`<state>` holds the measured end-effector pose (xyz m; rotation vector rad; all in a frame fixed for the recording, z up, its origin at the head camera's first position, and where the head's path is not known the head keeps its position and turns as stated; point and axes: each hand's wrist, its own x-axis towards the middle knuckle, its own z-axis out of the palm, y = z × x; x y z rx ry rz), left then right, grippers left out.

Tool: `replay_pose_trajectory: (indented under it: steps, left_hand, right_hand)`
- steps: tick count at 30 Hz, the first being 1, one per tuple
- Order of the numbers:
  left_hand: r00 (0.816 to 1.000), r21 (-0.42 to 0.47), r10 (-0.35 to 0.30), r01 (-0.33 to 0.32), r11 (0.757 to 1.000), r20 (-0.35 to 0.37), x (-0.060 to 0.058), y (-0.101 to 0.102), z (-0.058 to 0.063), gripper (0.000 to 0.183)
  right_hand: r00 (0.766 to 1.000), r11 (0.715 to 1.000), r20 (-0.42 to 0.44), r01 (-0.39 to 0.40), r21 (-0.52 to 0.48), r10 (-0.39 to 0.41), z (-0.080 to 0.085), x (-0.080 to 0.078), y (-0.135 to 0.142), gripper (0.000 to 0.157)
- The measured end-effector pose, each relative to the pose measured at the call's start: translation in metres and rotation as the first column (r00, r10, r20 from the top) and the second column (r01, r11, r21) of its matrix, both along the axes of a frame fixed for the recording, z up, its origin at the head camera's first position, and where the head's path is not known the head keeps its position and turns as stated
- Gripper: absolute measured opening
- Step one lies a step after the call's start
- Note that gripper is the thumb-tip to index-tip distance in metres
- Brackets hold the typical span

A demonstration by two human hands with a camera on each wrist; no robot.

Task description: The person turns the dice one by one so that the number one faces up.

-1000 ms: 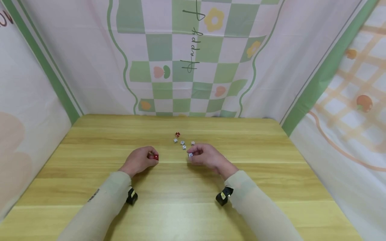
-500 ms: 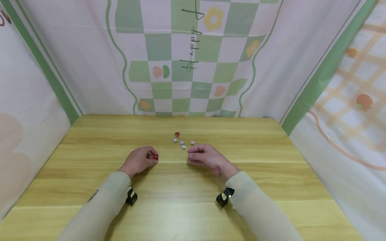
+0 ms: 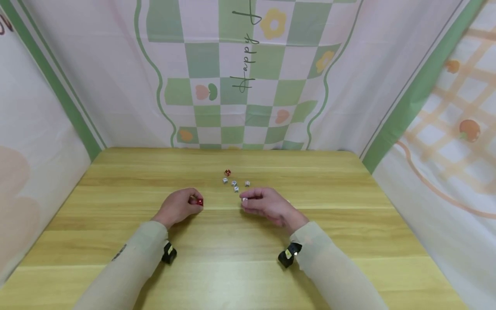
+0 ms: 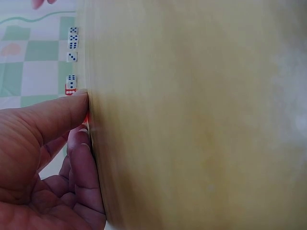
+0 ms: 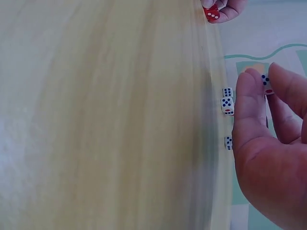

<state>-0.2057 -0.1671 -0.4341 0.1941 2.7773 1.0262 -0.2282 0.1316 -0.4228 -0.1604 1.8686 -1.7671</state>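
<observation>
On the left of the table, my left hand [image 3: 179, 207] pinches a red die [image 3: 199, 202] between thumb and fingers, low at the tabletop. My right hand [image 3: 269, 206] holds a white die [image 5: 266, 84] at its fingertips; in the right wrist view it sits between thumb and forefinger. Just beyond the two hands lies a loose group: another red die [image 3: 227, 173] at the back and several white dice [image 3: 234, 183]. One white die [image 3: 247, 184] lies close to the right fingers. In the left wrist view, the thumb hides most of the held red die.
The wooden table [image 3: 232, 267] reaches to a hanging cloth [image 3: 248, 64] with green checks at the back. More printed cloth [image 3: 438, 142] hangs on the right side, and pale cloth [image 3: 35, 142] on the left. Each wrist wears a small black camera [image 3: 286, 255].
The white die in my right hand was hidden behind the fingers half a second ago and shows again now, turned differently. The left hand with its red die stays in place.
</observation>
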Motion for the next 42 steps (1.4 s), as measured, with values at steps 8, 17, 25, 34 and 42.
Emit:
replay_pose_trajectory:
  steps: [8,17,25,34,42]
  left_hand:
    - [1.000,0.004,0.001,-0.001,1.000,0.005,-0.0012,-0.0007,-0.0010,0.017]
    - [1.000,0.001,-0.002,0.002,1.000,0.006,-0.0016,0.0005,-0.0006,0.016]
    - [1.000,-0.007,-0.004,0.004,1.000,-0.002,-0.0018,-0.0004,0.0001,0.016]
    - [1.000,-0.011,-0.002,0.002,1.000,0.001,-0.0019,-0.0007,-0.0003,0.017]
    - [1.000,-0.005,0.001,-0.001,1.000,0.003,-0.0020,-0.0007,-0.0006,0.017]
  right_hand:
    - [1.000,1.000,-0.018,-0.006,0.009,0.006,-0.0012,0.0008,-0.0002,0.041]
    - [1.000,1.000,-0.022,-0.003,-0.004,0.003,-0.0030,0.0006,0.0004,0.042]
    - [1.000,0.999,-0.017,-0.013,-0.041,0.012,-0.0042,-0.0004,0.0004,0.041]
    - [1.000,0.998,-0.011,-0.005,-0.061,0.004,-0.0036,-0.0001,0.0011,0.041]
    - [1.000,0.999,-0.007,-0.005,-0.042,0.005,-0.0025,0.0022,0.0017,0.043]
